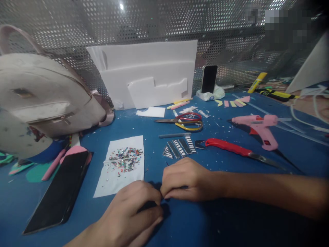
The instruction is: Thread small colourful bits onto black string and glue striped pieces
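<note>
My left hand (133,212) and my right hand (186,180) meet low in the middle of the blue table (231,219), fingers curled and pinched together over a small dark piece that I cannot make out. Just beyond the right hand lie several small dark strips with white stripes (180,147). Left of the hands a white sheet (122,164) carries a heap of glittery bits (125,159).
A black phone (60,192) lies at the left beside a white backpack (43,99). A red-handled knife (231,148), pink glue gun (259,128) and scissors (186,120) lie beyond the hands. White foam boards (149,73) and a standing phone (209,79) lean on the perforated wall.
</note>
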The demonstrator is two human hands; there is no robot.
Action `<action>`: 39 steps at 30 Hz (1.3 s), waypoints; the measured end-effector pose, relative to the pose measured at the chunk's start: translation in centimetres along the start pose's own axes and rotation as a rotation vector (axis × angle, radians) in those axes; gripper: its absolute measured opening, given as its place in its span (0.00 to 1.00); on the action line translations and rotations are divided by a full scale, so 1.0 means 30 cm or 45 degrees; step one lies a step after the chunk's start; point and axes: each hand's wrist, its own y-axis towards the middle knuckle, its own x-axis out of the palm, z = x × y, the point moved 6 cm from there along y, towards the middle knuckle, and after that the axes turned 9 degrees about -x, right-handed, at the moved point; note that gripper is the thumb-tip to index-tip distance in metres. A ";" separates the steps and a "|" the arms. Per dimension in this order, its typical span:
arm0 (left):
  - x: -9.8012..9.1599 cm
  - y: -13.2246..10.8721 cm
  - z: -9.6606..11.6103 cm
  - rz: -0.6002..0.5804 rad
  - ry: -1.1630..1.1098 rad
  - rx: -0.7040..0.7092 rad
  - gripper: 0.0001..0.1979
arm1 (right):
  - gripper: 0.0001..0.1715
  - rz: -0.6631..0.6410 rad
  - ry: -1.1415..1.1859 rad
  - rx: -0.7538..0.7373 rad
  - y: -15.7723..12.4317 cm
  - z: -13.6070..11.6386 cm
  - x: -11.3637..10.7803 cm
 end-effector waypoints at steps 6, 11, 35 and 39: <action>-0.008 0.011 0.009 0.005 0.045 0.017 0.08 | 0.07 0.058 0.047 0.044 0.005 0.002 -0.016; 0.000 0.027 0.036 -0.040 0.185 0.071 0.09 | 0.08 0.066 0.049 0.104 0.005 0.011 -0.019; -0.289 -0.081 -0.413 -0.006 1.038 -0.910 0.09 | 0.09 0.010 -0.123 -0.008 0.001 -0.010 -0.012; -0.264 -0.066 -0.398 -0.056 0.979 -0.849 0.09 | 0.09 -0.012 -0.162 -0.016 -0.002 -0.008 -0.005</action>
